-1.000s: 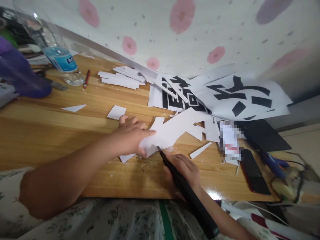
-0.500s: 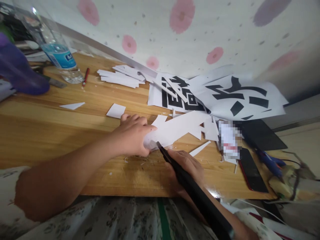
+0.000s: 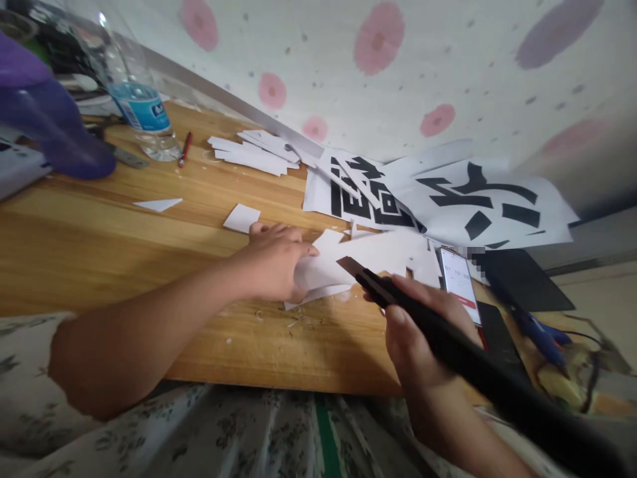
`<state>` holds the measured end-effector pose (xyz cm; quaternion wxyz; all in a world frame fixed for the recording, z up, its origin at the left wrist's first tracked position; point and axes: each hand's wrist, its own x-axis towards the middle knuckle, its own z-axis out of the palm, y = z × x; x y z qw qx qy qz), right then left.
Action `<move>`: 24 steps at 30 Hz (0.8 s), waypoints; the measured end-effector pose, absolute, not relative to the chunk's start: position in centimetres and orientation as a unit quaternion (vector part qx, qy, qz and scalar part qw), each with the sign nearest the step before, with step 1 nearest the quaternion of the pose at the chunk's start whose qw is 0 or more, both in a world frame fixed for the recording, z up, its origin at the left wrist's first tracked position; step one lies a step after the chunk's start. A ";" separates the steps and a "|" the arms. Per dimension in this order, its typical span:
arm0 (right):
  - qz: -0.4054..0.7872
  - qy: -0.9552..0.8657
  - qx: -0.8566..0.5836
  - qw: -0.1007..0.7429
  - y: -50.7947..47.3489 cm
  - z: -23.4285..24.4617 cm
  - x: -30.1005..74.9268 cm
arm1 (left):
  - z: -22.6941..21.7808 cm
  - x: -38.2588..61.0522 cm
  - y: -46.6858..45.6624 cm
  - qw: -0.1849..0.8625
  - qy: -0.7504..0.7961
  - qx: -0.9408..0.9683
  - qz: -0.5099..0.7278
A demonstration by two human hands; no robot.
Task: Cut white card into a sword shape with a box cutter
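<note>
My left hand (image 3: 276, 262) is closed on the near end of a jagged white paper cut-out (image 3: 368, 255), lifting it a little off the wooden desk (image 3: 149, 252). My right hand (image 3: 423, 332) grips a long black utility knife (image 3: 448, 338). It is raised above the desk, its blade tip just over the paper's right part.
Printed sheets with big black characters (image 3: 448, 199) lie at the back right, a stack of white strips (image 3: 253, 153) behind. A water bottle (image 3: 142, 113), red pen (image 3: 184, 149) and purple object (image 3: 54, 126) stand far left. Phones (image 3: 460, 279) and a dark tablet (image 3: 527, 279) lie right.
My right hand has lifted the knife off the desk and drawn it up to the right. My left hand has gathered the paper's near end and pulled it up.
</note>
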<state>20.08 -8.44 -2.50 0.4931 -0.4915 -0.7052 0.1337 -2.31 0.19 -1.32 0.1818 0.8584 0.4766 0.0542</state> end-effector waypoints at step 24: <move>0.426 -0.741 -0.349 0.384 -0.2 -4.7 21.7 | -2.4 -3.3 2.3 0.208 0.432 0.877 -0.031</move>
